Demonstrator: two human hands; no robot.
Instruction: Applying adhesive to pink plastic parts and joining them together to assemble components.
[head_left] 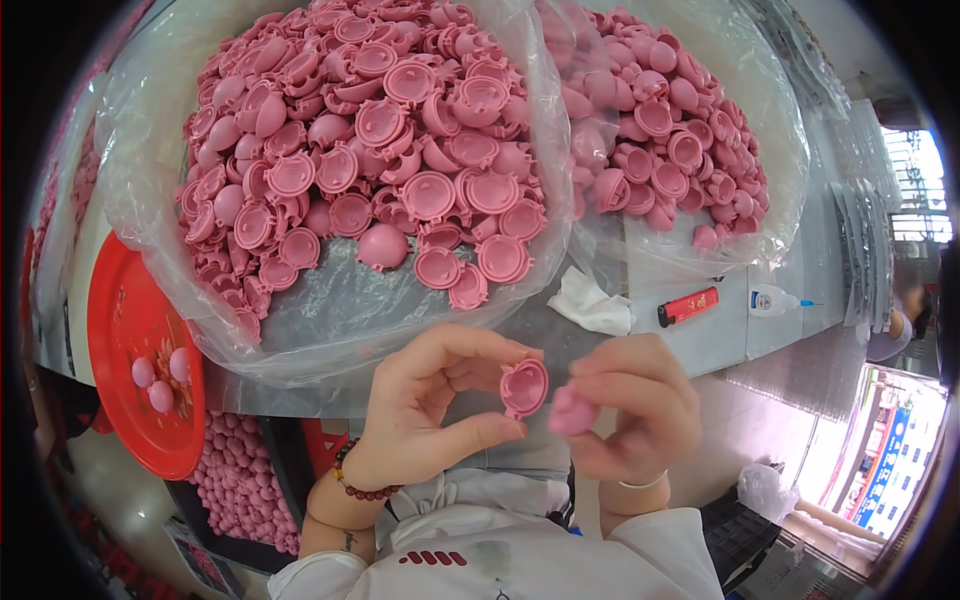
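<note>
Between the thumb and fingers of my left hand (425,385) is a pink plastic half shell (524,388), its hollow side turned toward my other hand. My right hand (640,405) pinches a small pink plastic piece (572,410), blurred, so its exact shape cannot be made out. A small gap separates the two pieces. Beyond my hands, a clear plastic bag (330,340) holds a large heap of similar pink half shells (430,195). A second clear bag (770,250) at the right contains more pink knobbly pieces (670,180).
On the grey table lie a crumpled white tissue (592,302), a red lighter (688,306) and a small glue bottle (772,301) with a blue needle tip. A red tray (120,400) with several pink balls sits at left, above a dark bin of pink balls (240,480).
</note>
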